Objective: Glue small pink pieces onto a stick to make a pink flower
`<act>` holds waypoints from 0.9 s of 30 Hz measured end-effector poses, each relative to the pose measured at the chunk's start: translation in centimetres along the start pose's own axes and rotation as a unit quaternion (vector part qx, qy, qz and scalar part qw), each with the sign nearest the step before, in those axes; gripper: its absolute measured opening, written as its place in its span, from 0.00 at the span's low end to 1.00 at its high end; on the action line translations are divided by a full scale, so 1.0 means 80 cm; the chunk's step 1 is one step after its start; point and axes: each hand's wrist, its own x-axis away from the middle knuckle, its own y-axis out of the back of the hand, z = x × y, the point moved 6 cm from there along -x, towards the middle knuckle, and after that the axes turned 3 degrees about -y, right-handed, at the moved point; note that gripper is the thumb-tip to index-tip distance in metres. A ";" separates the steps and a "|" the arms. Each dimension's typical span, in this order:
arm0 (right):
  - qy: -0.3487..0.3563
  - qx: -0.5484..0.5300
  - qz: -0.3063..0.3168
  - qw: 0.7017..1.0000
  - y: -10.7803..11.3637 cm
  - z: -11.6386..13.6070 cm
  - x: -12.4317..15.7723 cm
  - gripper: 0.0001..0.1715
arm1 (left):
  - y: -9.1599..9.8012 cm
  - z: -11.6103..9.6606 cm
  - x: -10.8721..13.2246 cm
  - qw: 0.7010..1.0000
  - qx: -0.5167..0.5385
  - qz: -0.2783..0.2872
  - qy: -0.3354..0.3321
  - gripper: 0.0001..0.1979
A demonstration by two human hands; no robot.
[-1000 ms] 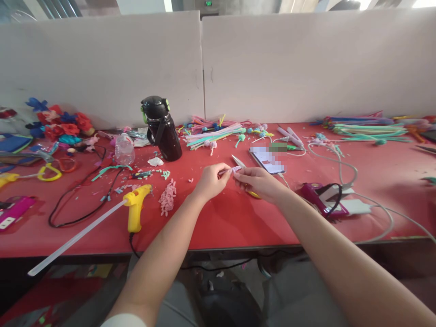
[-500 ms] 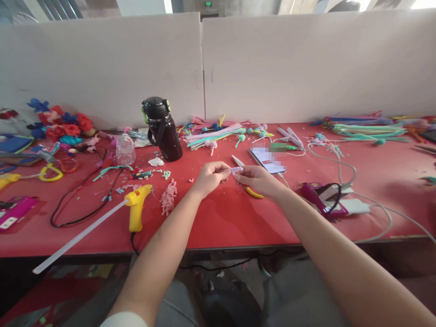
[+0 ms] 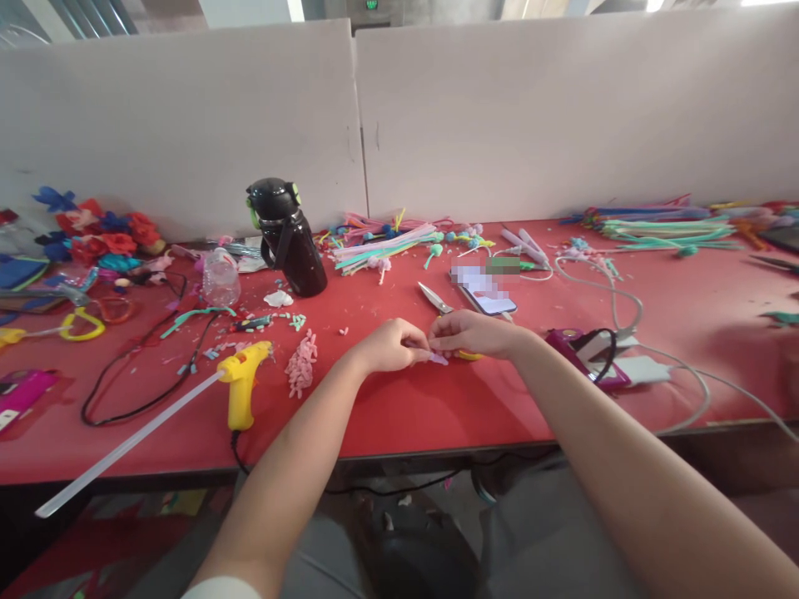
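Observation:
A small lilac pipe cleaner piece [image 3: 439, 359] shows low between my fingertips, just over the red tabletop. My left hand [image 3: 394, 344] is closed in a pinch at the piece's left end. From the right, my right hand [image 3: 473, 334] meets it with thumb and fingers pressed together on the same piece; its fingers hide part of it. Behind the right hand lie scissors [image 3: 433, 297], blades pointing back and left, their yellow handle partly covered. A phone [image 3: 483, 289] with a lit screen rests beyond them. Pink cut bits [image 3: 302, 366] are heaped left of my left forearm.
A yellow glue gun [image 3: 242, 383] with a long glue stick lies at left. Farther back stand a black bottle [image 3: 293, 241] and a clear plastic bottle [image 3: 220, 279]. Pipe cleaner bundles [image 3: 390, 249] lie along the white partition [image 3: 499, 116]. A magenta power strip [image 3: 562, 343] with cables sits at right.
Both hands have come down and closer together, lowering the lilac pipe cleaner piece toward the table. More of the scissors' blades shows. The view has shifted slightly.

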 end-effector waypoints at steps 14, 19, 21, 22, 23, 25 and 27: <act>0.094 0.257 -0.320 0.907 0.000 0.039 0.011 0.05 | 0.028 -0.005 0.000 0.973 -0.103 -0.206 -0.002 0.14; 0.158 0.255 -0.362 0.883 -0.003 0.041 0.015 0.06 | 0.029 0.005 -0.004 0.974 0.036 -0.221 0.008 0.13; 0.172 0.242 -0.379 0.876 -0.004 0.040 0.015 0.07 | 0.030 0.007 -0.005 0.969 0.094 -0.228 0.000 0.12; 0.174 0.229 -0.384 0.877 -0.004 0.039 0.015 0.07 | 0.032 0.007 -0.005 0.965 0.116 -0.236 -0.005 0.11; 0.173 0.213 -0.382 0.882 -0.004 0.038 0.013 0.07 | 0.033 0.006 -0.005 0.961 0.131 -0.244 -0.013 0.11; 0.167 0.175 -0.367 0.898 -0.003 0.034 0.009 0.08 | 0.038 0.003 -0.003 0.958 0.126 -0.255 -0.037 0.12; 0.156 0.135 -0.352 0.913 0.000 0.032 0.005 0.09 | 0.042 -0.002 0.000 0.958 0.088 -0.265 -0.067 0.13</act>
